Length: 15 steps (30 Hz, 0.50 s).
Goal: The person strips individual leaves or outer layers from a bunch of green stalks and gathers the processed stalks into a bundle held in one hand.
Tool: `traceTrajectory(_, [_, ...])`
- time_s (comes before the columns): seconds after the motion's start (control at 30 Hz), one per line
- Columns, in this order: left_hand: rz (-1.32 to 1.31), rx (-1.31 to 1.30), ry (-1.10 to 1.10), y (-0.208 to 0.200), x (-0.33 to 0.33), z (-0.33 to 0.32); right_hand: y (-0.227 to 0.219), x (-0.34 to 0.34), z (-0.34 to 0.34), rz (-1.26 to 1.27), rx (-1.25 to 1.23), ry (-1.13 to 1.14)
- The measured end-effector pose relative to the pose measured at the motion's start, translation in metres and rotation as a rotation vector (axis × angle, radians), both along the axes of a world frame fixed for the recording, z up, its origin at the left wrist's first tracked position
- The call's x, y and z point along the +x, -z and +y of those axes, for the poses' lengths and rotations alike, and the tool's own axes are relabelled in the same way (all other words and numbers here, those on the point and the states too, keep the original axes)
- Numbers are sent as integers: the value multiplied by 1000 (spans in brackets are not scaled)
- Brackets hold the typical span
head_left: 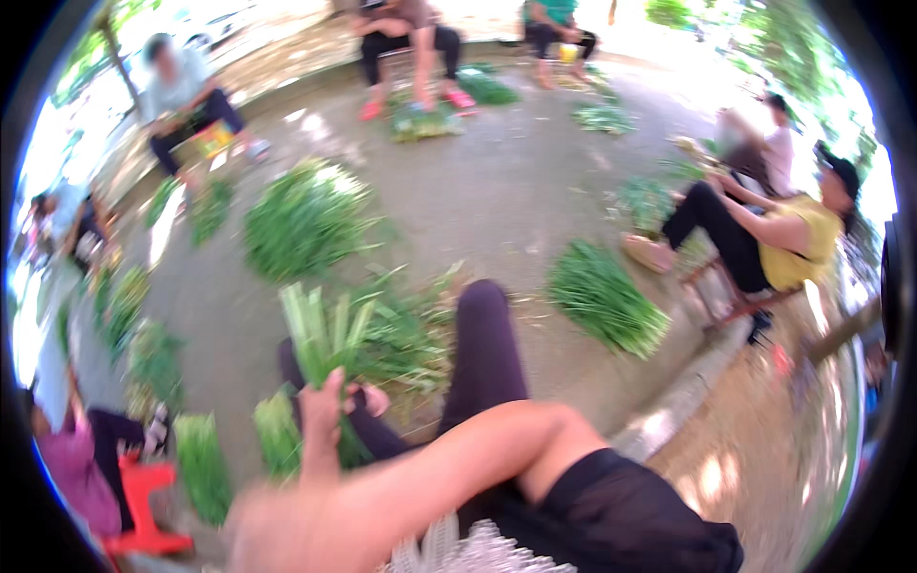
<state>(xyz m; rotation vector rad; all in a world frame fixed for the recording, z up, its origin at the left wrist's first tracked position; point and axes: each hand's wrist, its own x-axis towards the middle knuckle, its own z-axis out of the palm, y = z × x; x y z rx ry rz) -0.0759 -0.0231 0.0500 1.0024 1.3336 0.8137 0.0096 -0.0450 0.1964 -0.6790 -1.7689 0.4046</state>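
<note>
My left hand (328, 406) is closed around an upright bunch of chives (310, 334), its pale stalk ends fanned out at the top. The lower leaves hang down between my knees, partly hidden by my arm. Across my lap reaches my right forearm, bent at the elbow. My right hand (272, 530) is smeared by motion at the lower left, so its fingers do not show. Just beyond the held bunch lies a loose scatter of green leaves (406, 334) on the ground.
A large chive pile (310, 220) lies ahead, and another heap (607, 298) to the right. Smaller bundles (202, 468) are at my left. Several people sit around, one by a red stool (148, 506), one on a low chair (712, 291) at right. A concrete kerb (669, 420) runs alongside.
</note>
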Motion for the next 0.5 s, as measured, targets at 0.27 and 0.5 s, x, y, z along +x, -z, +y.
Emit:
traceTrajectory(0.27, [-224,-9,107,-10,1,-2,104,120,14,200,-879,302])
traceTrajectory(0.5, [-162,-11,140,-9,4,-2,137,97,9,218,-731,193])
